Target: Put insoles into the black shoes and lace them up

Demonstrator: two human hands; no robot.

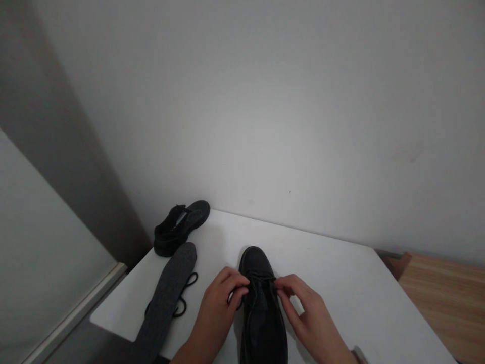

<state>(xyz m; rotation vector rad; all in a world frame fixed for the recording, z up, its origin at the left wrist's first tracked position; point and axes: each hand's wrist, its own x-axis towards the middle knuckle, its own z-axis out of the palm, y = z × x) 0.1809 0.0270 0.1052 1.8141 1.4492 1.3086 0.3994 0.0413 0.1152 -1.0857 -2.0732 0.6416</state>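
A black lace-up shoe [263, 323] lies on the white table with its toe pointing away from me. Thumb and fingers of my left hand [223, 298] are pinched together at the left side of its lacing. On the opposite side, my right hand [303, 308] pinches at the shoelace [261, 277], which runs across the shoe between both hands. The lace ends inside my fingertips are too small to make out clearly.
A second black shoe [182, 227] stands at the table's far left corner, against the wall. Nearer lies a long dark grey, rounded fabric shape [166, 293], with a loose black cord [183, 303] beside it. Wood-grain surface [447, 293] shows beyond the white table's [329, 263] right edge.
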